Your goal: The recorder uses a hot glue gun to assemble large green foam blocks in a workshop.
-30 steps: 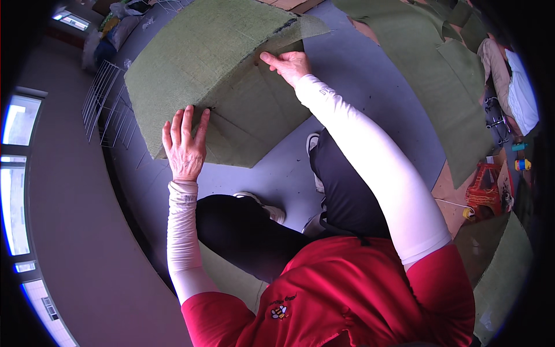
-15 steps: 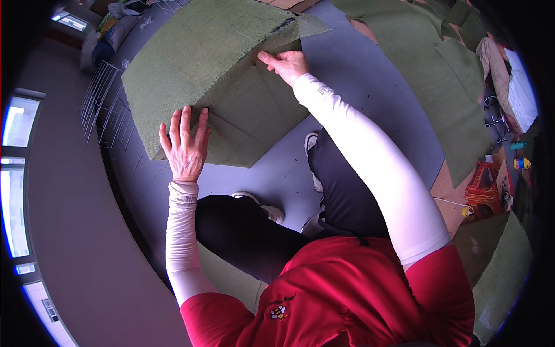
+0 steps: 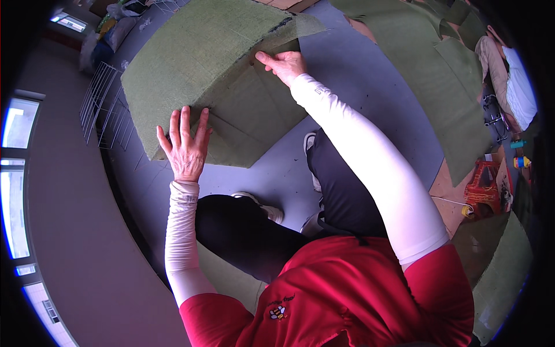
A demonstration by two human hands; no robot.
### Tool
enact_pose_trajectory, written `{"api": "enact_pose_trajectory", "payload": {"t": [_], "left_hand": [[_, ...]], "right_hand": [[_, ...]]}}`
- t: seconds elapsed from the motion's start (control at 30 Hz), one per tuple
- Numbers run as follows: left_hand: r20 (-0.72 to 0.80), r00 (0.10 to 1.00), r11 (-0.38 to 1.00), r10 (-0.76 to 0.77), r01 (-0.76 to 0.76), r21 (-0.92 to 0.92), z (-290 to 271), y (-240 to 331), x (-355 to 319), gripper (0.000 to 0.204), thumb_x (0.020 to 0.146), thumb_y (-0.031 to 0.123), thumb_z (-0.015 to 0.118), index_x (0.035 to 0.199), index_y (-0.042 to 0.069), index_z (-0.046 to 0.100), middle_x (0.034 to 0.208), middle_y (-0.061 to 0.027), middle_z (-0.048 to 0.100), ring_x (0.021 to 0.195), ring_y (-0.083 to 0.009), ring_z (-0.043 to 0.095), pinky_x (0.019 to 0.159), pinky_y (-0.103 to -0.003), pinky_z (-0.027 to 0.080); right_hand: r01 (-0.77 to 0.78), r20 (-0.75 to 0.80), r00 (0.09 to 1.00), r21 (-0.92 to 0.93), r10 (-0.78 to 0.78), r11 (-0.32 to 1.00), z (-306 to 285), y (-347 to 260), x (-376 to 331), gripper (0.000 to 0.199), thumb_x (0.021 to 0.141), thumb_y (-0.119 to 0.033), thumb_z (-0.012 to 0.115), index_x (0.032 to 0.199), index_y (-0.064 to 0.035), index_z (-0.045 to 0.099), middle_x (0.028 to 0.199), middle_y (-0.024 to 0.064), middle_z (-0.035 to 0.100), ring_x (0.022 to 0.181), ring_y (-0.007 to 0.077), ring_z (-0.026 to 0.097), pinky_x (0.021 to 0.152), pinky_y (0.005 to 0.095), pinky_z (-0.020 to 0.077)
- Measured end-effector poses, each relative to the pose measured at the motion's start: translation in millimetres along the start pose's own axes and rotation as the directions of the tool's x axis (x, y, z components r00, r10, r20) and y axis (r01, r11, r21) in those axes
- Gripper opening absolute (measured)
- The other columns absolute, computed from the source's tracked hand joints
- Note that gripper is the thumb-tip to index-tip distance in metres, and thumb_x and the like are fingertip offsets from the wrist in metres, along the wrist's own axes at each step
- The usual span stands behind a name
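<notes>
In front of me stands a large boxy block (image 3: pixel 179 63) covered in coarse green fabric, its side panel (image 3: pixel 254 115) facing me. My left hand (image 3: pixel 188 144) lies with fingers spread over the near left part of its top edge. At the right, my right hand (image 3: pixel 284 66) has its thumb along the edge and its other fingers curled at the fabric. What those fingertips grip underneath is partly hidden. A loose fabric flap (image 3: pixel 312 24) sticks out past the far right corner, beside a dark streak along the edge.
Large green fabric sheets (image 3: pixel 393 63) cover the floor at right. Beyond them is another person (image 3: pixel 520 87) in a pale top. A red stool-like object (image 3: pixel 483 188) and cardboard (image 3: pixel 451 191) lie nearby. A wire rack (image 3: pixel 107 110) and bags (image 3: pixel 118 29) stand along the left wall.
My right hand has shifted very slightly left along the edge. The fingers of my left hand have spread a little wider; the block stays in place.
</notes>
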State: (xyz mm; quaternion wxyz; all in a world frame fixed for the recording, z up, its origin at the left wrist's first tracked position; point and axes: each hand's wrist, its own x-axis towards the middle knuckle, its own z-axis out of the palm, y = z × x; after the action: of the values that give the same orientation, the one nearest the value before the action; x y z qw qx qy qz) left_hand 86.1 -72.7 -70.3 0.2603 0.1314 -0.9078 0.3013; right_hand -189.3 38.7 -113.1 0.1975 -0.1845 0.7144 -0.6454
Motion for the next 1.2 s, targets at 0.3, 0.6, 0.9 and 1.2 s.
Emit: {"api": "enact_pose_trajectory", "payload": {"t": [0.3, 0.6, 0.9, 1.2], "left_hand": [[-0.037, 0.999, 0.999, 0.039, -0.04, -0.024, 2, -4, -7, 0.057, 0.08, 0.04, 0.071, 0.133, 0.037, 0.05, 0.144, -0.0061, 0.038, 0.133, -0.026, 0.038, 0.112, -0.055, 0.016], [0.005, 1.0, 0.998, -0.016, 0.015, 0.055, 3, 3, -2, 0.058, 0.08, 0.043, 0.069, 0.134, 0.038, 0.05, 0.146, -0.0052, 0.035, 0.135, -0.0252, 0.036, 0.111, -0.057, 0.015], [0.004, 1.0, 1.0, 0.008, -0.008, -0.008, 0, 1, -7, 0.059, 0.08, 0.039, 0.07, 0.135, 0.036, 0.049, 0.149, -0.0058, 0.033, 0.138, -0.0264, 0.033, 0.112, -0.055, 0.014], [-0.009, 1.0, 1.0, 0.005, -0.006, -0.028, 1, -1, -8, 0.064, 0.082, 0.04, 0.068, 0.14, 0.027, 0.044, 0.151, -0.0049, 0.033, 0.139, -0.026, 0.031, 0.114, -0.054, 0.011]], "right_hand": [[0.017, 0.02, 1.0, -0.008, -0.016, 1.0, 0, 1, 0, 0.055, 0.065, -0.061, 0.079, 0.062, -0.0069, 0.069, 0.06, 0.0001, 0.063, 0.057, 0.0124, 0.057, 0.062, 0.0293, 0.0474], [-0.007, 0.0, 1.0, -0.031, 0.007, 0.999, -2, -2, -1, 0.055, 0.064, -0.061, 0.079, 0.061, -0.0073, 0.069, 0.061, 0.0005, 0.064, 0.057, 0.012, 0.057, 0.062, 0.0292, 0.0477], [0.028, 0.009, 1.0, 0.032, -0.028, 0.999, 0, 1, 0, 0.052, 0.066, -0.056, 0.081, 0.059, -0.0063, 0.068, 0.057, 0.0008, 0.061, 0.054, 0.0122, 0.055, 0.059, 0.0293, 0.0458], [0.066, 0.007, 0.998, 0.061, -0.067, 0.996, 1, -1, -2, 0.051, 0.066, -0.054, 0.082, 0.057, -0.0061, 0.067, 0.055, 0.0003, 0.06, 0.051, 0.0113, 0.053, 0.055, 0.0284, 0.0444]]}}
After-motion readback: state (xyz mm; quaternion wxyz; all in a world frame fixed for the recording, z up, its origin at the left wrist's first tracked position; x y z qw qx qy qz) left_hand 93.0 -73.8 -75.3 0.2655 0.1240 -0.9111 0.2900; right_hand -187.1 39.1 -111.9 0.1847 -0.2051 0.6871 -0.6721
